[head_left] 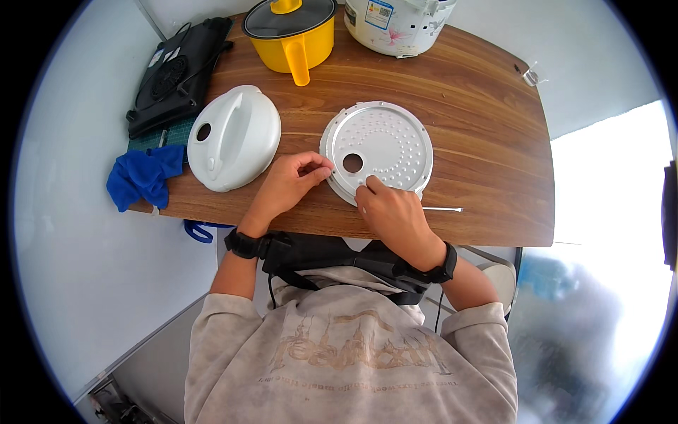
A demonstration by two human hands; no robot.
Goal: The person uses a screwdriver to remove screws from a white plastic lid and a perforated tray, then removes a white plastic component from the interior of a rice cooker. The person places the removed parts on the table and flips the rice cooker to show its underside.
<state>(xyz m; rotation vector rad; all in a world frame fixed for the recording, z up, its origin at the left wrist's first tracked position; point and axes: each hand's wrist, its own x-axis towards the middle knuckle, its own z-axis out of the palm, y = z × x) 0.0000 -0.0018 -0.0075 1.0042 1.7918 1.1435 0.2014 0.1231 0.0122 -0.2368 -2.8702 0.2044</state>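
A round, pale metal inner lid point(406, 127) lies on the table in front of me, with rows of dimples and one round hole. At its left rim my left hand point(291, 185) is closed, thumb and fingertips pinching at the edge. My right hand point(397, 215) bends over the near rim, its fingers curled and closed there; what they grip is hidden. A thin metal rod with a flattened tip, like a screwdriver shaft point(445, 209), sticks out to the right from beneath the right hand. Whether that hand holds it I cannot tell.
Left of the inner lid sits a white outer lid point(247, 141) with a handle ridge. Beyond are a blue cloth point(145, 177), a green cutting mat point(178, 134), a black device point(176, 74), a yellow pot point(311, 49) and a white cooker body point(395, 32). The table's front edge point(494, 240) is close.
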